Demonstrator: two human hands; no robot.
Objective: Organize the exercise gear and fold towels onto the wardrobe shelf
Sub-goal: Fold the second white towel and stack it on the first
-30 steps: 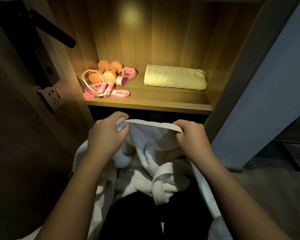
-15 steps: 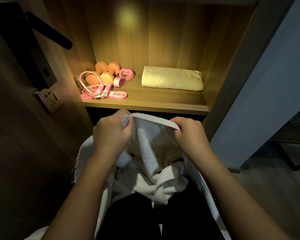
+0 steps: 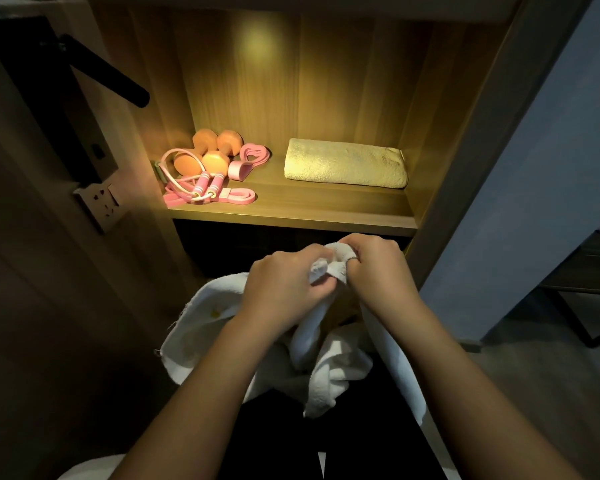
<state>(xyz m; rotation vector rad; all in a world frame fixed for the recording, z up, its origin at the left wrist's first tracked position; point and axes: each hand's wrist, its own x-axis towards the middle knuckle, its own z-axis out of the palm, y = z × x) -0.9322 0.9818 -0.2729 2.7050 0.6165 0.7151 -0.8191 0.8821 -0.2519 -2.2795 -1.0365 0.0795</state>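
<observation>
A white towel [image 3: 329,368] hangs bunched below the lit wardrobe shelf [image 3: 291,216]. My left hand [image 3: 281,282] and my right hand [image 3: 378,268] both grip its top edge, knuckles almost touching, just under the shelf's front lip. On the shelf lies a folded cream towel [image 3: 345,162] at the right. At the left sit orange dumbbells [image 3: 210,150], a pink skipping rope [image 3: 194,183] and pink resistance bands [image 3: 246,161].
A dark door with a black handle [image 3: 108,76] stands open on the left, with a wall socket [image 3: 101,202] below the handle. The wardrobe's right side panel [image 3: 465,168] borders a grey wall. A dark metal frame [image 3: 582,306] stands on the floor at the right.
My hands have come together, bringing the two gripped parts of the towel's edge side by side. The stretched edge between them is gone and the towel hangs more bunched.
</observation>
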